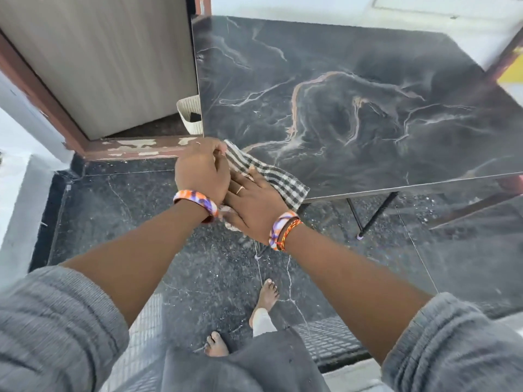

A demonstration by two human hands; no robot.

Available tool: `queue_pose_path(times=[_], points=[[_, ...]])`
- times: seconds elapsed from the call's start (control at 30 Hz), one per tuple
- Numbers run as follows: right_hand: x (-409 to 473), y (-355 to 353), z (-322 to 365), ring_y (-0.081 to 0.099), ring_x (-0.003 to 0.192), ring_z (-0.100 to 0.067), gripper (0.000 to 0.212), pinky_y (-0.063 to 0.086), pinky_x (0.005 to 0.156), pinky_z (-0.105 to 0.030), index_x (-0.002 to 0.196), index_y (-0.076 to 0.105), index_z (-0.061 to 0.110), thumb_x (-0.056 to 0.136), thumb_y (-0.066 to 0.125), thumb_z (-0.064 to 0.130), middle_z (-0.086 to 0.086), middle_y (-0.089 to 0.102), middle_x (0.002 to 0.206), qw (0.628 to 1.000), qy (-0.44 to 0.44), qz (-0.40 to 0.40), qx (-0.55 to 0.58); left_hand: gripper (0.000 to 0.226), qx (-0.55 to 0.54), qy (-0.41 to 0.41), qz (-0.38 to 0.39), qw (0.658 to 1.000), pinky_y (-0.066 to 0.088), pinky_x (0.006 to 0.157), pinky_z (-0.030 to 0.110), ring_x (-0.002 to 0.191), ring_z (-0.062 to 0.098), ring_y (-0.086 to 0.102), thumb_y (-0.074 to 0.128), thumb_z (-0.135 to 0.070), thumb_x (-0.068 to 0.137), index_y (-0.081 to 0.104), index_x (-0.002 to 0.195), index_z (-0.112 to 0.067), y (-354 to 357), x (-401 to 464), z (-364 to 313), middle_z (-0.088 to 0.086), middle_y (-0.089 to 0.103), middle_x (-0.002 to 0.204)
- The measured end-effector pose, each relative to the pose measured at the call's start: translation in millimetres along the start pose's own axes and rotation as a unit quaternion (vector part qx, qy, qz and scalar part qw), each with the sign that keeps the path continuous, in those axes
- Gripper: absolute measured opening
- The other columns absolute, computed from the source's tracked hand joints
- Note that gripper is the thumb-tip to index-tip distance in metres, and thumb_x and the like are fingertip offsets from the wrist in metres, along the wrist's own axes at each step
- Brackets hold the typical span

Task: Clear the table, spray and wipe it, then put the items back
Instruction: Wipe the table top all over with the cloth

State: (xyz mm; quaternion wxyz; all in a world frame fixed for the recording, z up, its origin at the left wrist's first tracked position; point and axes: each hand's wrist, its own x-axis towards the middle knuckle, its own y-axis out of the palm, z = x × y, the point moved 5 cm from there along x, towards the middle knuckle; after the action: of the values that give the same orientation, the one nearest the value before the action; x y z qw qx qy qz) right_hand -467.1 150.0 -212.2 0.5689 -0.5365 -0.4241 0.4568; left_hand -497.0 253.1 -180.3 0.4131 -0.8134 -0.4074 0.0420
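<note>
A dark marble-patterned table (353,108) fills the upper right, and nothing stands on its top. A black-and-white checked cloth (271,176) lies over its near left corner and hangs over the edge. My left hand (202,171) grips the cloth's left end at the corner. My right hand (254,202) lies flat on the cloth beside it, fingers spread, and partly overlaps the left hand. Part of the cloth is hidden under both hands.
A white woven basket (188,114) stands on the floor against the table's left edge. A wood-grain door with a chipped red-brown frame (135,149) is at upper left. Thin black table legs (376,216) stand on the dark speckled floor. My bare feet are below.
</note>
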Motion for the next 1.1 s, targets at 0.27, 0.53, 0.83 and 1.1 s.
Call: queue_pose_path(times=[0.27,0.53,0.83,1.1], points=[[-76.9,-4.7,-81.9,0.062,0.116,-0.027,0.073,0.046,0.091,-0.06,0.127,0.059,0.022,0.057,0.08,0.023,-0.002,0.059,0.134,0.991,0.084,-0.03,-0.105,0.032,0.008,0.18,0.136,0.974,0.049,0.084,0.039,0.096,0.034,0.06,0.04,-0.014,0.08,0.063,0.101,-0.006,47.7,-5.8,-68.2,0.014,0.067,0.1],[-148.2,-5.6,-178.2,0.055,0.124,-0.029,0.09,0.041,0.097,-0.057,0.137,0.032,0.029,0.061,0.08,0.019,-0.001,0.051,0.142,0.977,0.176,-0.006,-0.123,0.024,0.031,0.219,0.223,0.949,0.051,0.079,0.036,0.095,0.027,0.061,0.045,-0.009,0.089,0.062,0.105,-0.011,103.5,-2.6,-132.7,0.007,0.067,0.104],[-230.3,-6.8,-303.9,0.057,0.123,-0.026,0.091,0.043,0.096,-0.055,0.134,0.04,0.03,0.056,0.085,0.02,0.001,0.054,0.139,0.972,0.194,-0.026,-0.127,0.025,0.043,0.242,0.259,0.934,0.052,0.082,0.039,0.098,0.025,0.061,0.044,-0.01,0.09,0.062,0.105,-0.012,214.2,3.4,-252.8,0.005,0.066,0.107],[-322.3,-21.2,-438.7,0.033,0.141,-0.025,0.08,0.022,0.112,-0.054,0.146,0.031,0.033,0.078,0.069,0.012,0.005,0.032,0.154,0.955,0.29,-0.003,-0.066,0.025,0.052,0.245,0.29,0.924,0.052,0.084,0.038,0.096,0.025,0.061,0.045,-0.009,0.089,0.062,0.107,-0.013,308.5,-2.3,-351.4,0.005,0.067,0.105]])
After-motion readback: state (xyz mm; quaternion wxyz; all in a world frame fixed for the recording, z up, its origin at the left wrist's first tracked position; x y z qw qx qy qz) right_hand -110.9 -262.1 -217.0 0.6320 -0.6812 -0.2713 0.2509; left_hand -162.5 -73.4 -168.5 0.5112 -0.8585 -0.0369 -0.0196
